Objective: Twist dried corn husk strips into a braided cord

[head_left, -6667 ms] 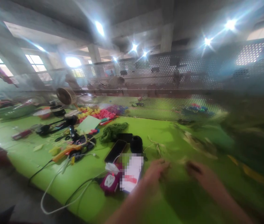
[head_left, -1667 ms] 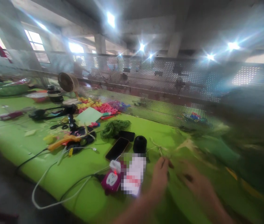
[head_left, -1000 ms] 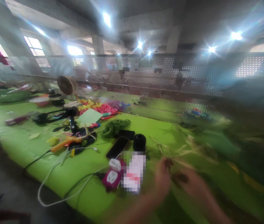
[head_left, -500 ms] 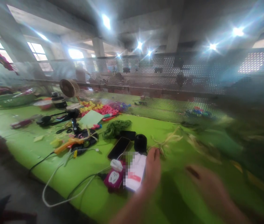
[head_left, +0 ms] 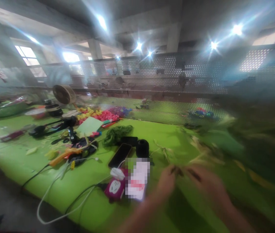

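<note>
Over the green tabletop, my left hand (head_left: 167,179) and my right hand (head_left: 202,178) are close together with their fingers curled in a pinch. Whatever lies between the fingertips is blurred and too small to name. A pale, knotted husk-like strip (head_left: 164,150) rests just beyond my left hand. To the left of that hand lies a phone with a lit white screen (head_left: 137,181). A black spool of thread (head_left: 142,149) stands behind this phone, beside a dark-screened phone (head_left: 120,156).
A purple power socket (head_left: 115,189) with cables sits left of the lit phone. An orange-handled tool (head_left: 65,156), green yarn (head_left: 117,135), pink and yellow pieces (head_left: 100,115) and a fan (head_left: 63,94) are farther left. Pale husks (head_left: 207,155) lie at right; perforated panels (head_left: 152,77) stand behind.
My left hand has moved right, away from the lit phone and the pale strip, and has come up to my right hand. The camera view has turned slightly right.
</note>
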Demonstrator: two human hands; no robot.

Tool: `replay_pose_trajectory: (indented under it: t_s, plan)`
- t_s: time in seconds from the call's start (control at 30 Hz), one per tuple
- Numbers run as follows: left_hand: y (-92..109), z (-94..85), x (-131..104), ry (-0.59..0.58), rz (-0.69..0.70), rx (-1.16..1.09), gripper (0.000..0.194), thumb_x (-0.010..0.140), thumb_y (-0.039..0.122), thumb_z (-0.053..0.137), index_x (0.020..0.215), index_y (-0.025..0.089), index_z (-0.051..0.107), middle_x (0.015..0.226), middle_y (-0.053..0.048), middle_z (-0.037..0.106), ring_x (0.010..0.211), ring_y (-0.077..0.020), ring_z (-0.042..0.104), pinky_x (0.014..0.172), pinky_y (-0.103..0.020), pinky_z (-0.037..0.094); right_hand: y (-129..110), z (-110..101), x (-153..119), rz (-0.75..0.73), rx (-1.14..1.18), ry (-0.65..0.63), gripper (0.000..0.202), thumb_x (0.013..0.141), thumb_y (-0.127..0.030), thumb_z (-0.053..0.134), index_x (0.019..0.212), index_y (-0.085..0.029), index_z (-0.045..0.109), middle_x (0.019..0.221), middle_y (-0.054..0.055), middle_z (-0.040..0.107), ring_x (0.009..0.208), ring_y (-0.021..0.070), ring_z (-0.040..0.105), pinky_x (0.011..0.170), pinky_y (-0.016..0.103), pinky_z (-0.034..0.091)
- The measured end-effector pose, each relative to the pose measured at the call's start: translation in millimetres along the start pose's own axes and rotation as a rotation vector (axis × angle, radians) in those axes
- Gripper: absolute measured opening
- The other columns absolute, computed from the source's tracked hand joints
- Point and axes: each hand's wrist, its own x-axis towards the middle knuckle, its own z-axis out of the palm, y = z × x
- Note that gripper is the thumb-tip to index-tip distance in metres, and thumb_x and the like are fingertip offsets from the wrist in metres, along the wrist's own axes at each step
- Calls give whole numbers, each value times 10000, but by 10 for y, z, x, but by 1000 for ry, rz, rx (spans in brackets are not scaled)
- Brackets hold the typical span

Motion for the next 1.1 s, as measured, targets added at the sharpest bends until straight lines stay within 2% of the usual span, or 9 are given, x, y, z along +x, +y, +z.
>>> replay_pose_trajectory:
  t_s: [0.2,0.3,0.47,0.6,0.7,0.77,0.87,1.0,1.1]
  plan:
    - [120,-72,-63,-52,82,138,267,892,290,435,756,177,634,813,-38,617,784,-183,504,760,-299,360,36,-15,35,54,22,-73,258,903,-420,496,812,-275,689,741,18,732,631,182,646,568,263,444]
    - [105,-87,-77,23,124,173,238,888,255,447,724,189,607,791,-43,584,775,-192,479,726,-300,335,-14,-55,43,110,75,-161,219,878,-386,515,849,-282,706,778,17,746,662,188,656,607,269,463]
    - [-41,-143,-92,161,220,85,221,865,217,514,656,213,588,715,-26,497,680,-181,375,675,-296,280,-90,-214,46,67,223,-379,224,859,-344,521,854,-299,740,853,10,765,770,216,679,695,308,481]
    - [-24,-184,-122,4,301,151,193,797,145,575,623,222,608,670,-21,461,636,-176,356,652,-290,271,-1,-372,83,106,251,-336,249,854,-401,531,846,-299,758,874,36,766,791,232,669,695,324,474]
    - [165,-206,-166,-199,309,394,231,805,98,523,648,219,643,682,-28,497,643,-171,405,657,-291,285,95,-432,141,156,266,-232,265,831,-448,555,806,-274,753,828,47,743,780,237,643,700,338,469]
    - [306,-234,-193,-347,323,411,215,851,159,517,723,217,680,756,-40,568,728,-181,485,705,-290,322,126,-428,176,223,392,-246,266,814,-465,575,778,-254,734,770,33,720,750,227,635,689,331,473]
    - [400,-294,-200,-469,241,246,229,900,315,525,802,200,696,829,-45,619,797,-177,537,741,-282,362,118,-379,201,342,602,-319,265,779,-480,614,712,-237,696,648,0,661,621,186,595,607,299,468]
    - [308,-345,-147,-353,31,-144,321,829,485,640,829,165,658,762,-25,586,635,-116,472,651,-262,353,70,-309,177,396,692,-348,282,751,-492,633,711,-221,699,668,11,670,632,187,601,593,296,482]
    - [253,-335,-105,-252,-28,-464,350,753,482,739,813,160,616,723,10,533,568,-72,407,602,-238,329,51,-258,142,420,718,-387,316,737,-524,632,727,-221,720,661,29,684,631,205,625,568,302,490]
